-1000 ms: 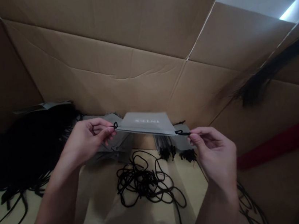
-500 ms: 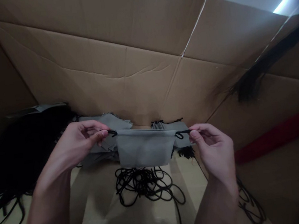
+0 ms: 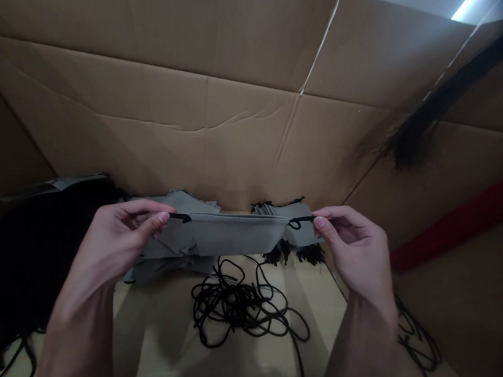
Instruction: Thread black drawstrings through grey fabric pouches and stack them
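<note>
A small grey drawstring pouch [image 3: 234, 233] hangs stretched between my two hands, its top edge level and its body tilted so it looks shallow. My left hand [image 3: 134, 228] pinches the black cord [image 3: 180, 216] at the pouch's left end. At the other end, my right hand [image 3: 348, 240] pinches the black cord [image 3: 302, 221], which forms a little loop by the pouch's corner. Behind the pouch lie more grey pouches [image 3: 167, 249] on the left and a bundled stack of them [image 3: 305, 224] on the right, partly hidden.
Tangled black cord [image 3: 243, 307] lies on the pale tabletop [image 3: 178, 371] below the pouch. A big heap of black cords [image 3: 40, 241] is at the left. Cardboard walls [image 3: 159, 52] rise behind; a red strip [image 3: 468, 215] and more cord [image 3: 417, 340] are at the right.
The pouch's body has swung up and away, so less of its face shows and more of the cord tangle is visible. Both hands keep their pinch; my left hand shifted slightly left.
</note>
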Demonstrator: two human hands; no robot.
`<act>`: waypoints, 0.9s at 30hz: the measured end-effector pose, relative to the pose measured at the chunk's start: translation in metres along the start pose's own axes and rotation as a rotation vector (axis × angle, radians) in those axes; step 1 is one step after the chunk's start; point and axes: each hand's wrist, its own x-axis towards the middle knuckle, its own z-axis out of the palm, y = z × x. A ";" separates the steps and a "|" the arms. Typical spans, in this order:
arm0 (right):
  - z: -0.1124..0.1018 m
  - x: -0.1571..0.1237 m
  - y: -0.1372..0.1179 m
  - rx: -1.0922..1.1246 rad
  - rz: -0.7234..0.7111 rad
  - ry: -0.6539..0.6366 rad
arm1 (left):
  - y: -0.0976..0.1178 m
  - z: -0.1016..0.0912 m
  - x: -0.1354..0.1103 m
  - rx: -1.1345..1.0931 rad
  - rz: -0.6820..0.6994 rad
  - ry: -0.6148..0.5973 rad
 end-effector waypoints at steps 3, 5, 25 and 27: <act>0.000 -0.001 -0.002 0.018 0.008 0.005 | -0.001 -0.001 0.000 0.022 0.023 0.008; 0.000 -0.001 -0.002 0.026 0.012 0.012 | 0.000 0.000 0.000 0.060 0.038 0.001; 0.006 -0.001 0.008 -0.206 -0.090 -0.004 | 0.014 0.006 -0.002 -0.084 0.035 0.156; 0.007 -0.002 0.007 -0.275 -0.125 -0.004 | 0.011 0.005 -0.001 -0.103 0.039 0.152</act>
